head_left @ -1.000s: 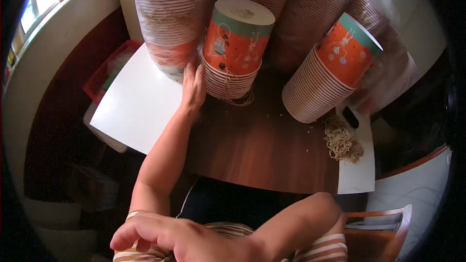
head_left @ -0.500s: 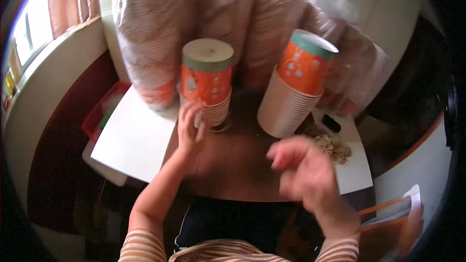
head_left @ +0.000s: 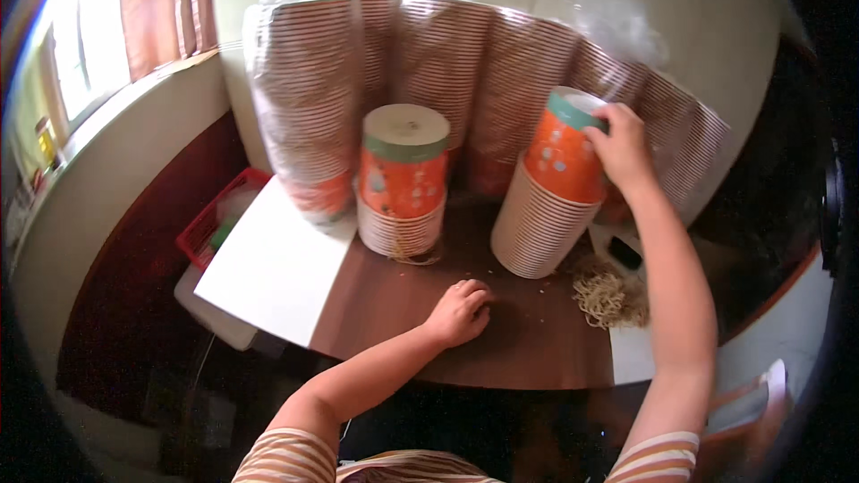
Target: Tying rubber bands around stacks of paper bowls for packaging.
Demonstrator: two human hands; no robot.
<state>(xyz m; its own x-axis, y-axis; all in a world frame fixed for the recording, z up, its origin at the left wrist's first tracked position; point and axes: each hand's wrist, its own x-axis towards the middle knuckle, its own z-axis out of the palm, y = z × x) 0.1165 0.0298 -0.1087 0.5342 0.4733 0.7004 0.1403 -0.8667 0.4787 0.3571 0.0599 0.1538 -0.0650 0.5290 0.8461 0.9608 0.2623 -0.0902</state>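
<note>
The right hand [head_left: 624,148] pinches the top paper cup [head_left: 557,159] of the right-hand stack [head_left: 539,228] on the brown table [head_left: 385,317]; the left hand [head_left: 459,313] rests curled, grip unclear. A sideways tug could topple the stack.

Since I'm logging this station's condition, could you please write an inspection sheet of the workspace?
Surface: brown wood-grain tabletop; flat white panel at left.
Job's things: shorter left stack of orange-and-green paper cups; taller right stack of orange-and-green paper cups.
Clutter: tangled beige string bundle, right.
Grips: left grip curled over the tabletop; right grip at the taller stack's top, firmness unclear.
Cables: nothing seen on the tabletop.
Surroundings: plastic-wrapped cup columns behind; red plastic basket left.
</note>
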